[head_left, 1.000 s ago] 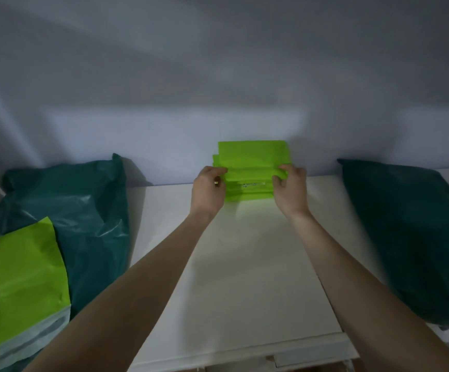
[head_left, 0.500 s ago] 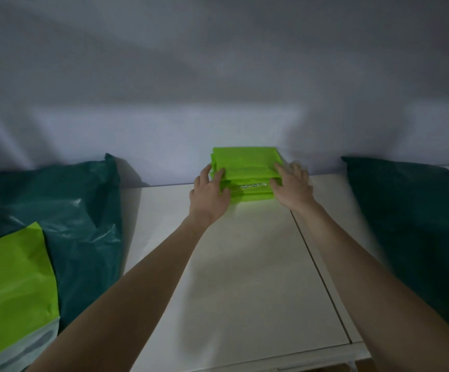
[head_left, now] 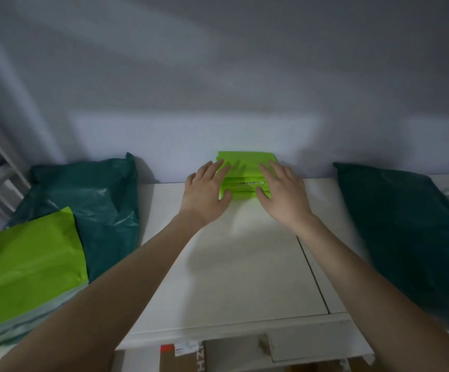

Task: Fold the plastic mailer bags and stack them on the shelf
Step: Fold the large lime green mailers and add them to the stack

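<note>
Head view: both forearms reach toward 12 o'clock over the white shelf (head_left: 231, 277). Left hand (head_left: 204, 191) and right hand (head_left: 285, 194) lie flat, fingers spread, gripping nothing, flanking the stack of folded green mailer bags (head_left: 244, 178) against the wall.

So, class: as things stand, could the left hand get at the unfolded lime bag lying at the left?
Probably yes. The left hand is open on the folded stack, holding nothing, and the lime bag lies uncovered on top at the left.
</note>
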`<action>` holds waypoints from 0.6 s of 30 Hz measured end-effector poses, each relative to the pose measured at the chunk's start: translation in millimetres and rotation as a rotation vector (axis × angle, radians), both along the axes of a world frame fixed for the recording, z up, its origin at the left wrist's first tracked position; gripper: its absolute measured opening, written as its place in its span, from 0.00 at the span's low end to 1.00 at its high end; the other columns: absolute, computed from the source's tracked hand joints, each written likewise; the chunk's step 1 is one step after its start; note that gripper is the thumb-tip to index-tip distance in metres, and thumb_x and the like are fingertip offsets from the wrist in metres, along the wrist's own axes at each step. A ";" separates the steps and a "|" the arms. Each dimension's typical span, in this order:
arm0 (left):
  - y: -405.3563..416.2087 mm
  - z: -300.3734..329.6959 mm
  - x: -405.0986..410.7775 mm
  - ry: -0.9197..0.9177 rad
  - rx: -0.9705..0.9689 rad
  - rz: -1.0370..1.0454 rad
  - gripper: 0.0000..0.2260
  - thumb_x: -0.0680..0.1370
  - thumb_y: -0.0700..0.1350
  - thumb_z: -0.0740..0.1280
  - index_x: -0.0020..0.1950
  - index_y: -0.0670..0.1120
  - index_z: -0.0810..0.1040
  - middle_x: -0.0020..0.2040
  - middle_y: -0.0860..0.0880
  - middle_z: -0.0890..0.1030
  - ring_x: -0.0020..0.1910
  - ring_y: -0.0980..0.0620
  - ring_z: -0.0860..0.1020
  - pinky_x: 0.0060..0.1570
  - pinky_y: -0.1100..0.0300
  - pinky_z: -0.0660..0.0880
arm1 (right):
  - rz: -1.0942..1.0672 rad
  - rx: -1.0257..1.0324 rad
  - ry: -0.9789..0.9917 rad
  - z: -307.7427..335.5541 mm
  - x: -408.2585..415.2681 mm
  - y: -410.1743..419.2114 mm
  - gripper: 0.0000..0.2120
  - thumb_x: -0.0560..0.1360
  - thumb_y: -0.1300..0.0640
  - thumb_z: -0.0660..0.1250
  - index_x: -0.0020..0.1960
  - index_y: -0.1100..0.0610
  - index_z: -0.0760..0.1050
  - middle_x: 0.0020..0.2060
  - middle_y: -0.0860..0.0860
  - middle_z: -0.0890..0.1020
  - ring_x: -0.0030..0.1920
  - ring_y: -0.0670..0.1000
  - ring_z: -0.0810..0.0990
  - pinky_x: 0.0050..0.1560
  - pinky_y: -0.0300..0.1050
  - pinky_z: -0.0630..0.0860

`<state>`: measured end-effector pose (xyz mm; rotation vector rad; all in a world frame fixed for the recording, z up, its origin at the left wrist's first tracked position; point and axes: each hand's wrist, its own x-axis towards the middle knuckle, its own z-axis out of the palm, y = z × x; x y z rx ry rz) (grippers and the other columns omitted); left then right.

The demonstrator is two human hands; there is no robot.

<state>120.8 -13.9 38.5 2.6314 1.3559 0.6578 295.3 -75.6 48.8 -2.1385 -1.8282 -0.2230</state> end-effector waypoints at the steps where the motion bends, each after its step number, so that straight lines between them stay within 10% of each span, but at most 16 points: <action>1: -5.1 4.0 -6.4 -0.005 0.015 -0.006 0.26 0.78 0.49 0.60 0.75 0.52 0.59 0.76 0.53 0.59 0.75 0.50 0.54 0.70 0.51 0.54 | 0.018 0.020 -0.009 5.0 -5.4 -5.3 0.26 0.78 0.49 0.59 0.74 0.54 0.60 0.73 0.54 0.63 0.72 0.55 0.61 0.65 0.54 0.65; 18: -41.0 36.8 -164.8 -0.084 0.065 0.116 0.25 0.73 0.53 0.56 0.70 0.51 0.68 0.72 0.52 0.67 0.71 0.49 0.63 0.68 0.49 0.59 | 0.271 0.085 0.064 29.0 -152.3 -32.0 0.24 0.77 0.50 0.61 0.71 0.54 0.65 0.65 0.50 0.73 0.65 0.54 0.69 0.61 0.51 0.66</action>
